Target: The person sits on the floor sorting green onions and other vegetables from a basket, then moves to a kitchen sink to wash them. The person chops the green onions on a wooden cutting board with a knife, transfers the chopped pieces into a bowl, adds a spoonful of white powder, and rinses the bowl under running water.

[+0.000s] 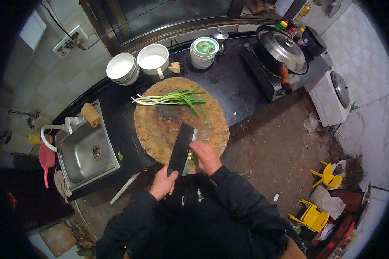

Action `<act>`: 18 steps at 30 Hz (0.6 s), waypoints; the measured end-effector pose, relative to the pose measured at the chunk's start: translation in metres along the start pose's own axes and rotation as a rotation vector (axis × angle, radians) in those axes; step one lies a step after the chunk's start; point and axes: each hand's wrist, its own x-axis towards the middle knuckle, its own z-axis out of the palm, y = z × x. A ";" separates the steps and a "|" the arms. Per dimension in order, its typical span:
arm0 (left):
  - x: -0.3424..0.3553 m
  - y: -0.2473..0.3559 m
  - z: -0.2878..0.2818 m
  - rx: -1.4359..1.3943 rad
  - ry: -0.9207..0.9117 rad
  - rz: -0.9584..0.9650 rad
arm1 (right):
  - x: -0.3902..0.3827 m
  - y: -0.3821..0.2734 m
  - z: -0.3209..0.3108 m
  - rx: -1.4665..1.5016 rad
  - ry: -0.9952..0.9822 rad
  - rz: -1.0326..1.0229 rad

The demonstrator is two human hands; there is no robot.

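A dark cleaver [180, 146] lies slanted over the near part of the round wooden chopping board [153, 131]. My left hand [162, 184] is wrapped round the handle end of the cleaver. My right hand [205, 157] has its fingers together on the blade's right side, touching it; its thumb is hard to see. Small green and pale scraps [190, 159] show along the blade. A bunch of scallions [177, 98] lies across the far half of the board.
A steel sink [86, 159] is at left, with a pink dipper [46, 162]. Stacked bowls [121, 69], a white pot [153, 59] and a tub [203, 56] stand behind the board. A lidded wok [283, 49] sits on a stove at right. Yellow chairs [314, 216] stand on the floor at lower right.
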 end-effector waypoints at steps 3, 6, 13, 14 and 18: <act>0.002 0.001 0.004 -0.087 -0.013 -0.013 | -0.009 -0.004 -0.007 0.042 -0.004 0.023; 0.003 0.002 0.005 -0.159 -0.032 -0.027 | -0.011 -0.003 -0.011 0.052 0.013 0.084; -0.002 0.009 0.003 -0.291 -0.097 -0.104 | -0.002 -0.003 -0.012 -0.026 0.032 0.035; -0.003 0.010 0.003 -0.307 -0.102 -0.105 | -0.001 -0.004 -0.014 -0.052 0.050 0.081; -0.004 0.010 0.002 -0.306 -0.079 -0.079 | 0.002 -0.010 -0.021 0.016 0.049 0.170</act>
